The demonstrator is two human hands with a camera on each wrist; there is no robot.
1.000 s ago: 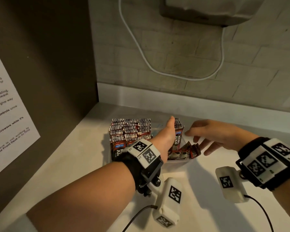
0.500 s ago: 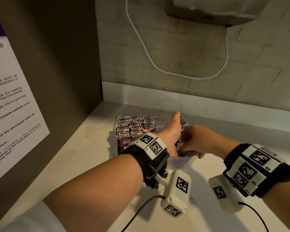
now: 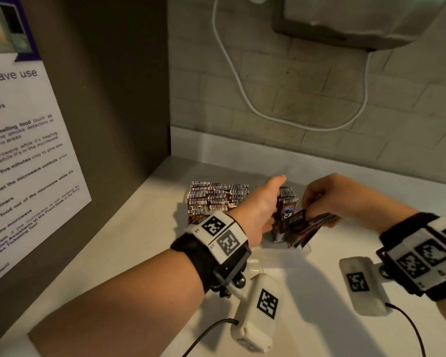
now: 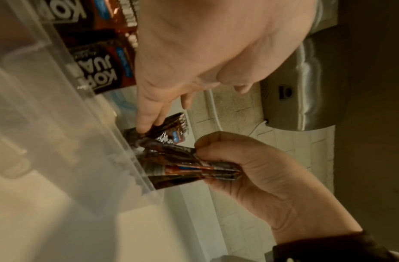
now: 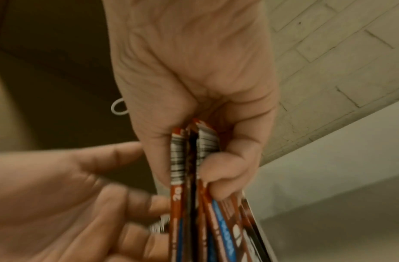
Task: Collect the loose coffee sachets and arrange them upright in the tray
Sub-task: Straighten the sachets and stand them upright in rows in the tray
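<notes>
A clear plastic tray (image 3: 283, 253) stands on the white counter, its left part packed with upright brown coffee sachets (image 3: 218, 199). My left hand (image 3: 263, 206) reaches into the tray's right part, its straight fingers (image 4: 149, 118) touching a few standing sachets (image 4: 169, 127) there. My right hand (image 3: 325, 199) grips a bundle of several sachets (image 3: 307, 225) by their top ends, tilted over the tray's right front corner. In the right wrist view thumb and curled fingers clamp the bundle (image 5: 194, 159). The bundle's lower ends (image 4: 171, 168) lie against the tray wall (image 4: 99, 141).
A dark side panel with a paper notice (image 3: 23, 155) bounds the counter (image 3: 129, 240) on the left. The brick wall behind carries a metal wall unit (image 3: 358, 21) and a hanging white cable (image 3: 245, 99).
My right hand, open and reaching a second ago, has closed on the leaning sachets and lifted them as a bundle to the right. The left hand stays in the tray.
</notes>
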